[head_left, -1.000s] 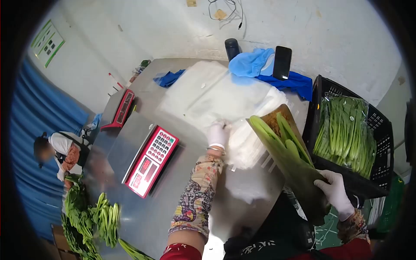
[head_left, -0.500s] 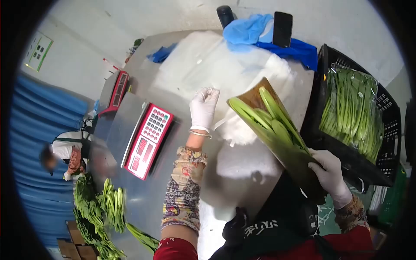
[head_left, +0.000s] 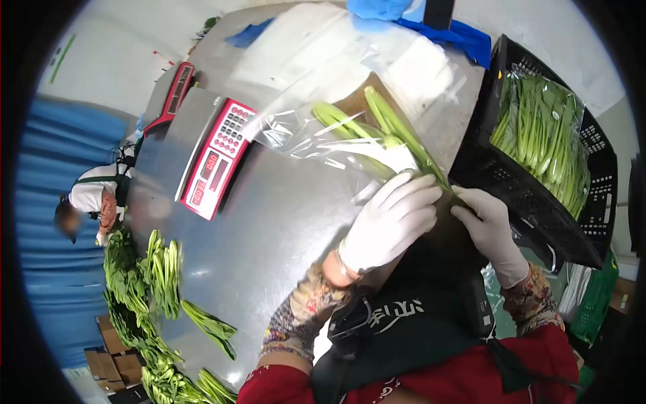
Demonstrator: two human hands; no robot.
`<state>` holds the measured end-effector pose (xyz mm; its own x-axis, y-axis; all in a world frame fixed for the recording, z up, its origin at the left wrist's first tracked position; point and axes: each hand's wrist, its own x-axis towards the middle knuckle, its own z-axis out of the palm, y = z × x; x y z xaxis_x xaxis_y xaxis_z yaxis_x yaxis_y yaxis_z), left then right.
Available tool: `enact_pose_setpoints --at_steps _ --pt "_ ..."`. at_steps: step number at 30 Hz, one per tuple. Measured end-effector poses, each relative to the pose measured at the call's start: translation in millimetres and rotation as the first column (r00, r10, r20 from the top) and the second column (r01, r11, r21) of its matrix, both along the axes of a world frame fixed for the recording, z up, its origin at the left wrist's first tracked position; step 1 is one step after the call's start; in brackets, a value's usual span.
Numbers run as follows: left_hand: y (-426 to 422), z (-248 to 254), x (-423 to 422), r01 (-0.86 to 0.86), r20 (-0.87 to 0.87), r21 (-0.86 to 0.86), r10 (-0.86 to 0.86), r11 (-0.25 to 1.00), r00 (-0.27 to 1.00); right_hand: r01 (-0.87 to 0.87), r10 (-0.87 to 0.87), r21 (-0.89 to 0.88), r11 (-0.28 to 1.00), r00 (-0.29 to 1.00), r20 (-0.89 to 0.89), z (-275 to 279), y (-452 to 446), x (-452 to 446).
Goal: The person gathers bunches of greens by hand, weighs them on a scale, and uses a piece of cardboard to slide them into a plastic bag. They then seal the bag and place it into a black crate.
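A clear plastic bag (head_left: 286,131) covers the stem ends of a bunch of leafy greens (head_left: 385,114), which lies in a curved brown sheet (head_left: 367,101). My left hand (head_left: 397,219), in a white glove, has its fingers closed on the bag beside the stems. Gloved as well, my right hand (head_left: 490,229) grips the lower side of the curved sheet, close to my left fingertips. The leaf end of the bunch is hidden below my hands.
To the right, a black crate (head_left: 538,222) holds bagged greens (head_left: 542,141). Red-and-white scales (head_left: 219,158) stand on the metal table (head_left: 269,222) at left, with loose greens (head_left: 161,269) nearer me. Flat plastic bags (head_left: 296,47) lie at the back. Another person (head_left: 101,195) bends at far left.
My left hand has come down and right from above the bag pile to the greens, drawing a clear bag over the stems. My right hand has moved slightly up and left.
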<state>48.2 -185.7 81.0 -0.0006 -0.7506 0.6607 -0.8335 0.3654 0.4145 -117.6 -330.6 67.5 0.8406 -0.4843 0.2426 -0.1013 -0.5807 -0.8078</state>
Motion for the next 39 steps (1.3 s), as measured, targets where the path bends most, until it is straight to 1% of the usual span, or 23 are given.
enact_pose_setpoints --at_steps 1,2,3,4,6,7,10,12,13,14,16,18,20,22,23,25,27,29,32,34,36,38,39 --pt "22 0 8 -0.049 -0.069 0.042 0.052 0.998 0.996 -0.015 0.015 0.019 1.0 1.0 0.005 3 2 -2" --pt "45 -6 13 -0.24 -0.272 -0.104 0.205 0.965 0.94 -0.027 0.027 0.041 0.999 1.0 0.009 5 3 -5" --pt "51 -12 8 -0.612 -0.522 -0.221 0.437 0.759 0.732 -0.032 0.032 0.099 0.995 0.999 -0.002 6 5 -9" --pt "58 -15 9 -0.774 -0.874 -0.034 0.356 0.633 0.33 -0.043 0.046 0.156 0.987 0.999 -0.017 7 8 -12" --pt "67 -44 31 -0.731 -0.995 -0.04 0.044 0.681 0.095 -0.095 0.105 0.216 0.972 0.994 -0.036 7 14 -13" --pt "76 -71 34 -0.624 -0.993 0.088 0.022 0.777 -0.114 -0.132 0.145 0.219 0.967 0.989 -0.042 7 18 -12" --pt "55 -57 -19 -0.298 -0.938 0.052 -0.055 0.953 -0.341 -0.263 0.266 0.059 0.963 0.962 -0.065 10 32 5" --pt "55 -122 -54 -0.124 -0.895 -0.089 -0.134 0.988 -0.426 -0.329 0.322 -0.117 0.937 0.944 -0.073 9 42 23" --pt "54 -80 -79 -0.049 -0.857 -0.058 -0.075 0.997 -0.51 -0.369 0.348 -0.168 0.914 0.926 -0.144 20 48 37" --pt "56 -83 -97 -0.03 -0.891 0.005 -0.009 1.0 -0.453 -0.412 0.379 -0.2 0.889 0.907 -0.184 27 53 50" --pt "64 -67 -84 -0.046 -0.804 -0.278 -0.258 0.96 -0.536 -0.494 0.43 -0.265 0.828 0.863 -0.264 40 62 73" --pt "74 -17 -75 -0.113 -0.765 -0.274 -0.288 0.955 -0.576 -0.455 0.468 -0.384 0.804 0.881 -0.065 74 73 85" --pt "85 51 -64 -0.189 -0.702 -0.231 -0.298 0.954 -0.647 -0.493 0.524 -0.287 0.822 0.851 0.04 125 78 89" --pt "101 66 -41 -0.182 -0.736 -0.275 -0.329 0.944 -0.592 -0.593 0.647 -0.348 0.727 0.761 0.053 179 73 96" --pt "112 70 -33 -0.092 -0.694 -0.479 -0.441 0.873 -0.569 -0.593 0.64 -0.274 0.757 0.758 0.126 203 75 102" --pt "120 116 -26 -0.091 -0.63 -0.429 -0.37 0.899 -0.683 -0.576 0.536 0.077 0.814 0.795 0.285 235 69 95" --pt "127 137 -26 -0.062 -0.626 -0.464 -0.377 0.883 -0.683 -0.575 0.505 0.253 0.778 0.812 0.293 246 65 93" --pt "127 141 -20 -0.027 -0.693 -0.47 -0.388 0.882 -0.608 -0.657 0.639 0.05 0.752 0.746 0.186 257 69 126" --pt "125 113 4 -0.055 -0.527 -0.559 -0.406 0.827 -0.747 -0.751 0.766 -0.228 0.62 0.642 -0.03 277 83 168" --pt "132 110 12 -0.078 -0.464 -0.656 -0.482 0.751 -0.743 -0.705 0.706 -0.043 0.707 0.708 0.015 296 98 162" --pt "142 133 8 -0.097 -0.442 -0.686 -0.519 0.721 -0.732 -0.567 0.569 -0.059 0.822 0.823 0.013 306 112 150" --pt "149 148 1 -0.033 -0.49 -0.717 -0.537 0.697 -0.686 -0.313 0.338 -0.287 0.905 0.94 0.042 308 127 137" --pt "146 140 1 -0.011 -0.607 -0.684 -0.578 0.729 -0.545 -0.287 0.31 -0.419 0.861 0.951 -0.014 311 130 138"
